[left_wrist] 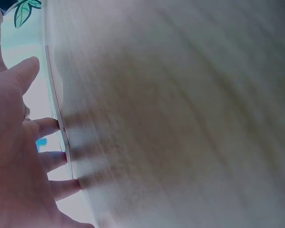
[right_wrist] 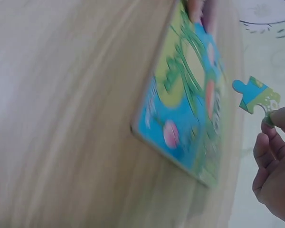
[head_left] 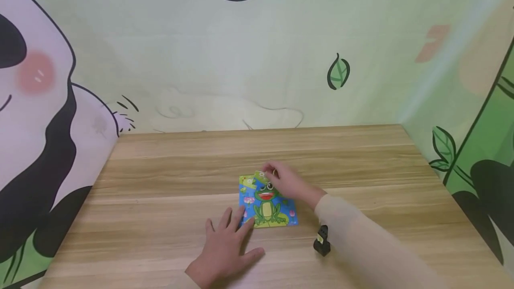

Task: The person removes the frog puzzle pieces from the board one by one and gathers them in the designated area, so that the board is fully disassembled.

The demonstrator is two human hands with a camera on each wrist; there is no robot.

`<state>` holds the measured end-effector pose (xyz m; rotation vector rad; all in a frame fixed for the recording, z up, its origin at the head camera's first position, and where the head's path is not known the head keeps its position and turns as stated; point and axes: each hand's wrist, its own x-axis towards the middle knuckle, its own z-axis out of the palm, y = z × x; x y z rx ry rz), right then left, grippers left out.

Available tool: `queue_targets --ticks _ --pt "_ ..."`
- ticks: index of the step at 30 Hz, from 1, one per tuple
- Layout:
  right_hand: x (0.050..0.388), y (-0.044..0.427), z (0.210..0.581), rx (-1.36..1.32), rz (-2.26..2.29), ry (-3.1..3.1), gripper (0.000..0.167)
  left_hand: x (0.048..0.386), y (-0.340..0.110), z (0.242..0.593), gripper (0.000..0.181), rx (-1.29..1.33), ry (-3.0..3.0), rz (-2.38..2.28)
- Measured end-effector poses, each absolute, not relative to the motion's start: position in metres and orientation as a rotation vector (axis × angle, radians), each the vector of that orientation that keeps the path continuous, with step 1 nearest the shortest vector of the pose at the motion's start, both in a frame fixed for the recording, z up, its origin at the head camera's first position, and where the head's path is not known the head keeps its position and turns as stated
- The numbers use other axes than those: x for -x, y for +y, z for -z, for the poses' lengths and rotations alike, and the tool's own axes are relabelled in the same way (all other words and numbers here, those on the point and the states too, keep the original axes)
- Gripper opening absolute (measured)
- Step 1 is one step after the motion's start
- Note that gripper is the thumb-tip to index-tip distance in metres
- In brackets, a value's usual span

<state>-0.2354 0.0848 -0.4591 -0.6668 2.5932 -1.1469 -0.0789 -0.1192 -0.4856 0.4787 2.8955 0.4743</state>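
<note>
A frog jigsaw puzzle (head_left: 267, 212) with a blue background lies flat on the wooden table. My right hand (head_left: 288, 183) is over its upper edge, pinching a puzzle piece (right_wrist: 254, 95) between thumb and fingertips. That piece is blue, green and yellow-green with a white flower, and in the right wrist view it is held up off the puzzle. My left hand (head_left: 225, 248) rests palm down with fingers spread, its fingertips touching the puzzle's lower left edge. In the left wrist view, the left hand (left_wrist: 19, 142) has its fingers extended against the tabletop.
The wood-grain table (head_left: 160, 217) reaches back to a wall (head_left: 257, 79) painted with leaves and a panda (head_left: 44, 79). A small black device (head_left: 322, 242) sits by the right sleeve (head_left: 361, 235).
</note>
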Motion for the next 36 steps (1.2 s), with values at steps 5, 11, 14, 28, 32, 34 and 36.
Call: queue_targets --ticks 5,11,14,28,32,34,36 --pt "0.240 0.115 0.452 0.641 1.108 2.593 0.017 0.079 -0.119 0.486 0.081 -0.478 2.894 -0.464" --pt "0.245 0.163 0.449 0.616 0.962 2.615 0.018 0.080 -0.118 0.485 0.081 -0.479 2.890 -0.465" --pt "0.246 0.187 0.450 0.600 0.904 2.621 0.019 0.080 -0.118 0.484 0.081 -0.479 2.890 -0.461" --pt "0.245 0.233 0.461 0.543 0.842 2.640 0.018 0.079 -0.118 0.484 0.081 -0.469 2.889 -0.475" --pt "0.245 0.234 0.463 0.493 0.829 2.658 0.023 0.079 -0.118 0.485 0.081 -0.471 2.893 -0.473" --pt "0.245 0.233 0.463 0.464 0.827 2.673 0.025 0.079 -0.118 0.485 0.081 -0.474 2.898 -0.467" --pt "0.246 0.232 0.463 0.443 0.813 2.703 0.025 0.079 -0.119 0.485 0.081 -0.475 2.899 -0.465"
